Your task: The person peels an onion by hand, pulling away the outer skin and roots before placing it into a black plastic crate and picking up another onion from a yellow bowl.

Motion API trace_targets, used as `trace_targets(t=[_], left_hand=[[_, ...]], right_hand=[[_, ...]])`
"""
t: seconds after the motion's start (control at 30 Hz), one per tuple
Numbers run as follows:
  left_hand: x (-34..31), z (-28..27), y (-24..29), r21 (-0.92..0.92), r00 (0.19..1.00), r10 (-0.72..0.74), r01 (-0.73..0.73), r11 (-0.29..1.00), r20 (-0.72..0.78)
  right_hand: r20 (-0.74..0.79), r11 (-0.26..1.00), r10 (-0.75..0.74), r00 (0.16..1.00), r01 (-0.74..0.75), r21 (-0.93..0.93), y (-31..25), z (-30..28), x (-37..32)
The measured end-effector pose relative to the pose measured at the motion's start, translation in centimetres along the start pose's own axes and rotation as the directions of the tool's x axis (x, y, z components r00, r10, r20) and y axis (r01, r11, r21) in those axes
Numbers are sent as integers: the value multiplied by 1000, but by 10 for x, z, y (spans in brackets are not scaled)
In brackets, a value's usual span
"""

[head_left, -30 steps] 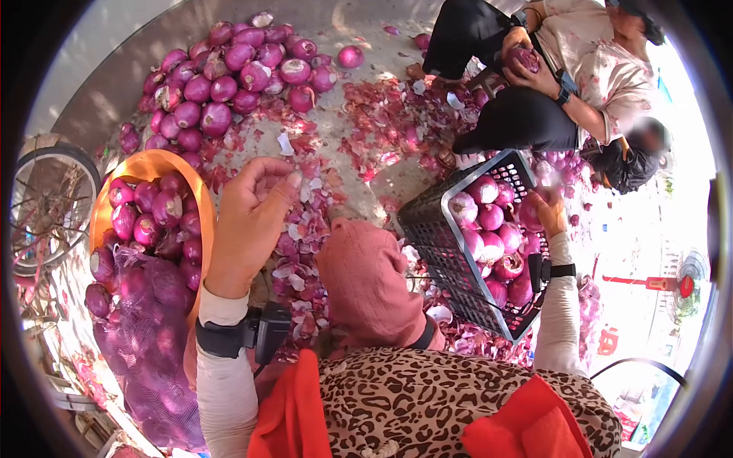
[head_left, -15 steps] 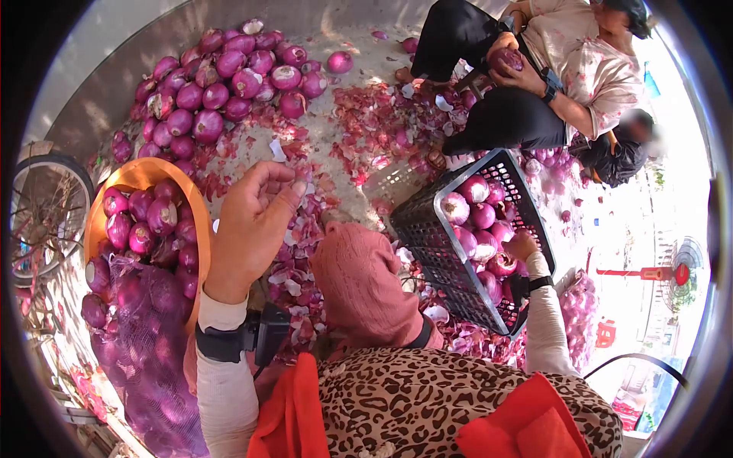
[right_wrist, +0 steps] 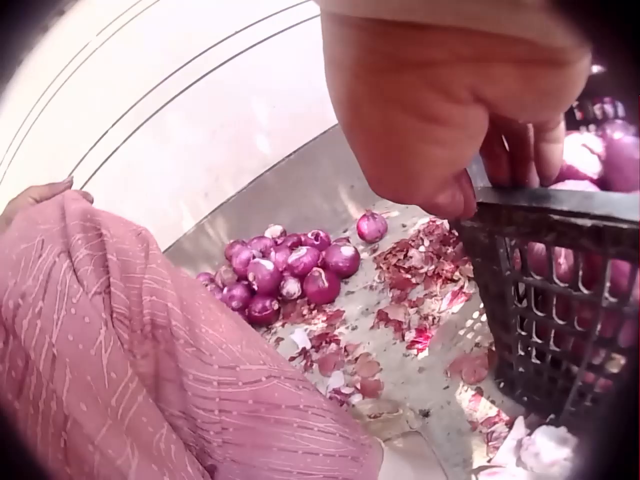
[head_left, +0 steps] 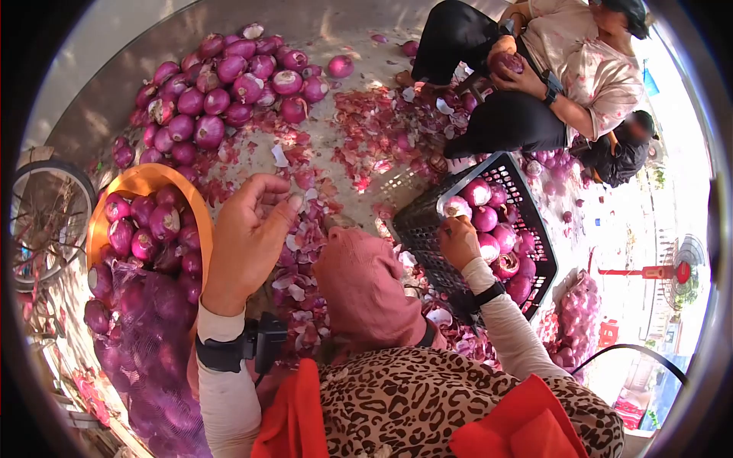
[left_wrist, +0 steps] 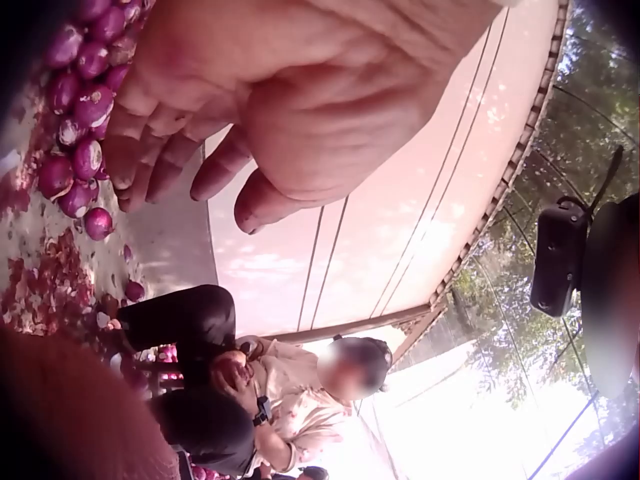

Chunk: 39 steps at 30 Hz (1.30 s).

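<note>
My right hand (head_left: 460,243) grips the near rim of a black plastic crate (head_left: 551,267). In the right wrist view the thumb lies outside that rim and the fingers (right_wrist: 520,155) reach over it to the inside. Red onions (head_left: 485,218) lie in the crate, which is tilted in the head view. Raised over the floor near my knee, my left hand (head_left: 248,237) is empty, with its fingers loosely bent. The left wrist view shows its palm (left_wrist: 330,110) with nothing against it.
An orange tub (head_left: 200,206) of onions and a purple mesh sack (head_left: 156,359) stand at my left. Beyond lies an onion heap (head_left: 217,88), with peeled skins (head_left: 366,137) over the floor. Another person (head_left: 580,61) sits opposite, holding an onion (head_left: 507,64).
My right hand has moved from the crate's far side across the onions to its near rim and taken hold there. The left hand has stayed about where it was.
</note>
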<state>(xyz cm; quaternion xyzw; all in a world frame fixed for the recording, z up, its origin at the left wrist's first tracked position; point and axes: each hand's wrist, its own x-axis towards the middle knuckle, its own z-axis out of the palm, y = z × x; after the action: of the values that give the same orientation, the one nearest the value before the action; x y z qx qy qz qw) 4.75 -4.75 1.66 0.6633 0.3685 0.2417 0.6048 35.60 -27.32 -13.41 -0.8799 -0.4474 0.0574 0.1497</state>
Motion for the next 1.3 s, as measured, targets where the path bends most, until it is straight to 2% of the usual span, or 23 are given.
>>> trace_targets(t=[0.1,0.23,0.33,0.43,0.57,0.77,0.8,0.83,0.9,1.03,1.1,1.17,1.23,1.3], left_hand=[[0,-6,-1,11,1000,-6,6,1000,-8],[0,-11,-2,-16,1000,-17,17,1000,-26],[-1,-12,0,0,999,-28,28,1000,-28],[-2,-10,-3,45,996,70,-68,997,-52],[-2,-13,-1,59,998,50,-47,997,-48],[-3,-14,0,52,998,46,-44,998,-38],[-4,-15,1,61,999,26,-24,998,-30],[-4,-16,1,69,1000,4,-2,998,-23],[-3,-15,-4,66,997,71,-68,995,-39],[-5,-22,-5,49,993,98,-95,994,-63],[-5,-28,-9,63,989,105,-99,993,-104],[-6,-34,-7,59,985,101,-93,994,-140],[-5,-41,-11,59,975,126,-117,991,-180],[-5,-44,-13,58,970,119,-109,992,-213]], right_hand=[[52,996,73,996,-70,-63,-15,2,-6],[80,957,55,995,-30,-289,-19,23,-16],[72,949,109,991,-82,-303,-20,32,-14],[59,943,132,990,-107,-317,-22,33,-13],[38,923,147,988,-123,-365,-24,38,-11],[-34,917,121,992,-125,-378,-23,45,-12],[-142,915,28,989,-82,-394,-22,48,-13],[-139,914,27,990,-81,-398,-21,49,-13],[-130,910,23,991,-75,-407,-20,48,-13],[-44,948,15,999,-28,-318,-23,31,-15],[-31,996,-90,995,91,16,8,27,-11],[-176,968,-200,964,222,120,31,27,-4],[-86,976,-39,996,57,212,27,20,-5],[-16,997,69,998,-68,41,20,25,-2]])
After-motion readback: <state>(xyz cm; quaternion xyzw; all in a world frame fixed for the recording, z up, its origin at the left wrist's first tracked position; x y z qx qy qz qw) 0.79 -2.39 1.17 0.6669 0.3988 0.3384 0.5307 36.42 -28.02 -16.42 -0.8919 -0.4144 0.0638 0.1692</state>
